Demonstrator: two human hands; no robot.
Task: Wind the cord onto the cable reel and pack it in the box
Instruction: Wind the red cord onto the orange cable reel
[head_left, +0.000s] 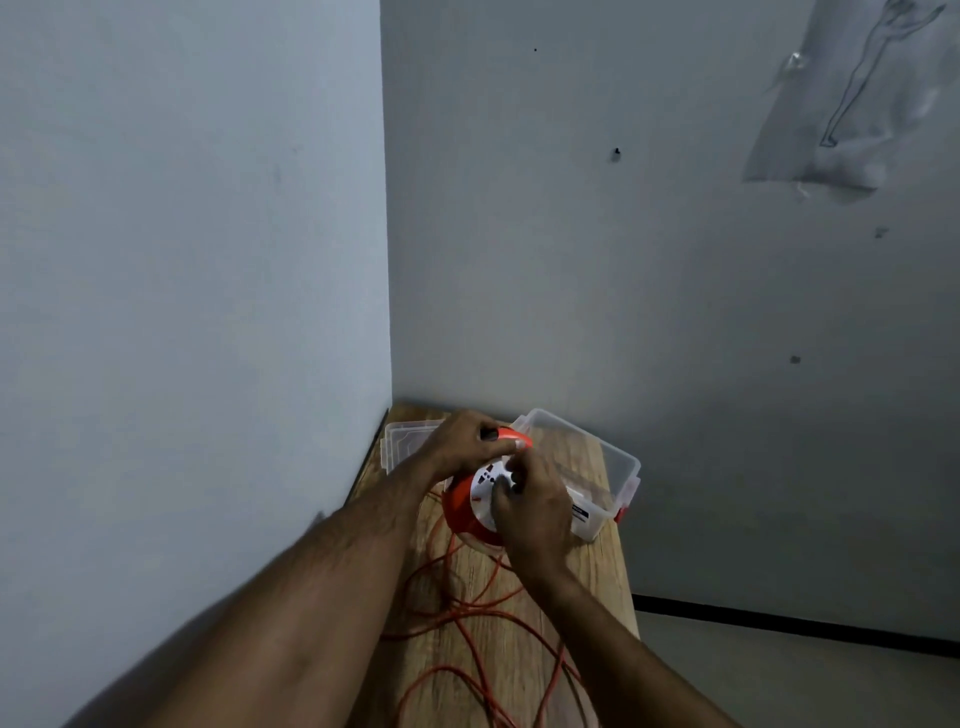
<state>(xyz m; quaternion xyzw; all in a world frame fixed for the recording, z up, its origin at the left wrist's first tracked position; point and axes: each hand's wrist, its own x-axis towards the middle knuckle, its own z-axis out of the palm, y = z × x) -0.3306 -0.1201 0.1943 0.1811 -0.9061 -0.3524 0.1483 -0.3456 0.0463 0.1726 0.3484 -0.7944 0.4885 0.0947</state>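
Left hand grips reel handle, right hand pinches crank; loose cord at 6 o'clock may snag.

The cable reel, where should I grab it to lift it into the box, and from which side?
Grip the cable reel by its orange handle, coming from above. The handle arches over the top of the reel, where the left hand already grips it. The right hand covers the white socket face, and loose cord trails on the table, so finish winding first.

Walls block you left and behind; loose cord covers the table; the box top is open.
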